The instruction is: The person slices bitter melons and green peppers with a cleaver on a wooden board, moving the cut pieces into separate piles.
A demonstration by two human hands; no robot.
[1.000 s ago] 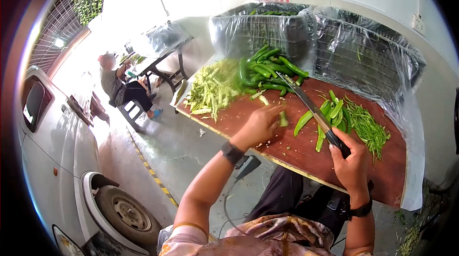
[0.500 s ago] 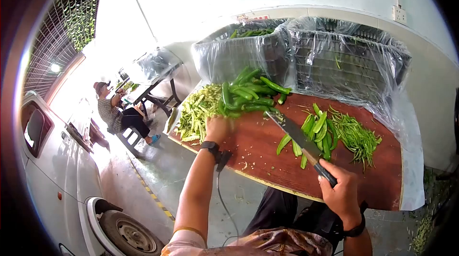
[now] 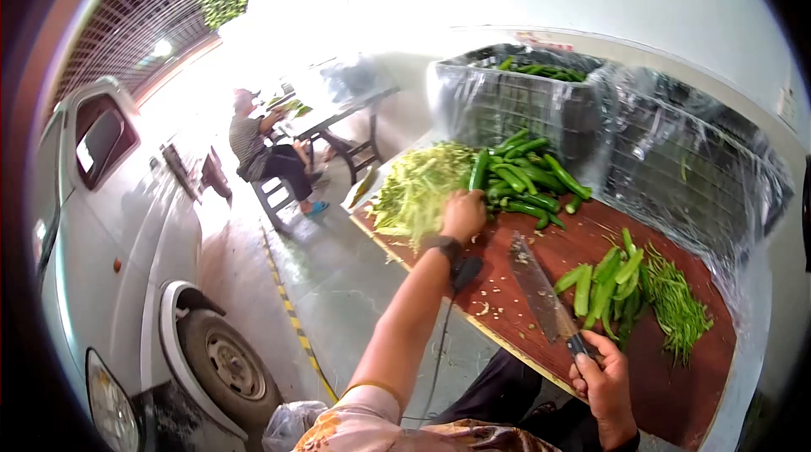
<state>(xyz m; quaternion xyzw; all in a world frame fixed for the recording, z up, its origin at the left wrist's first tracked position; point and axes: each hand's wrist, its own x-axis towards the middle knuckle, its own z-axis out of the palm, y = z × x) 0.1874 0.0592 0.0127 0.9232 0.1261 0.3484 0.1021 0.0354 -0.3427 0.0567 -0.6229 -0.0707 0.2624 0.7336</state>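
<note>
My right hand [image 3: 605, 376] is wrapped round the handle of a broad knife [image 3: 541, 296], its blade over the red-brown board [image 3: 498, 304] and pointing away. My left hand [image 3: 464, 215] has its fingers closed at the near end of an upright green pepper [image 3: 479, 170], between the pale shredded pile [image 3: 424, 186] and the whole green peppers [image 3: 528, 175]. Split green pepper pieces [image 3: 605, 283] lie to the right of the blade. Beyond them is a heap of thin green strips [image 3: 678, 304].
Two plastic-lined crates [image 3: 519, 106] [image 3: 684, 177] stand along the board's far side; the left one holds green peppers. A person [image 3: 269, 148] sits at a table [image 3: 342, 114] at the back left. A white vehicle [image 3: 127, 232] stands at the left. A cable hangs by my left wrist.
The view has swung left, so the scene sits further right. My left hand has closed at a pepper by the pile. The knife has shifted nearer to me and away from the whole peppers.
</note>
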